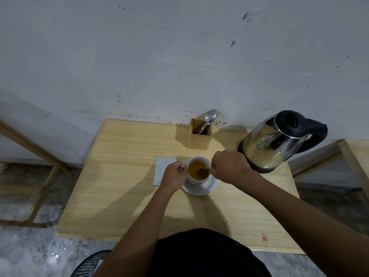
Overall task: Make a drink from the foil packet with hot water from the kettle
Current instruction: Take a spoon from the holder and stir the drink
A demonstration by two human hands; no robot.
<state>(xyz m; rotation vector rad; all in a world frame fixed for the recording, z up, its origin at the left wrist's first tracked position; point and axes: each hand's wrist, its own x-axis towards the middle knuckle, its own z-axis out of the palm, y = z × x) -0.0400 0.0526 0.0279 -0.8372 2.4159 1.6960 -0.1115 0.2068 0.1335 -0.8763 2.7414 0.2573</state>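
Note:
A white cup (pixel 199 179) full of amber-brown drink stands on a white saucer (pixel 207 188) in the middle of the wooden table (pixel 123 188). My right hand (pixel 229 166) is closed on a spoon (pixel 202 172) whose bowl is dipped in the drink. My left hand (pixel 173 176) pinches the cup's handle at its left side. A pale foil packet (pixel 160 168) lies flat on the table just left of the cup, partly under my left hand. The steel kettle (pixel 277 140) with a black lid and handle sits at the back right, close behind my right hand.
A wooden cutlery holder (pixel 200 136) with spoons stands at the table's back edge by the wall. A second table's edge (pixel 357 154) is at the right. A wooden frame (pixel 40 166) stands on the floor to the left. A black chair (pixel 89 264) is at the bottom.

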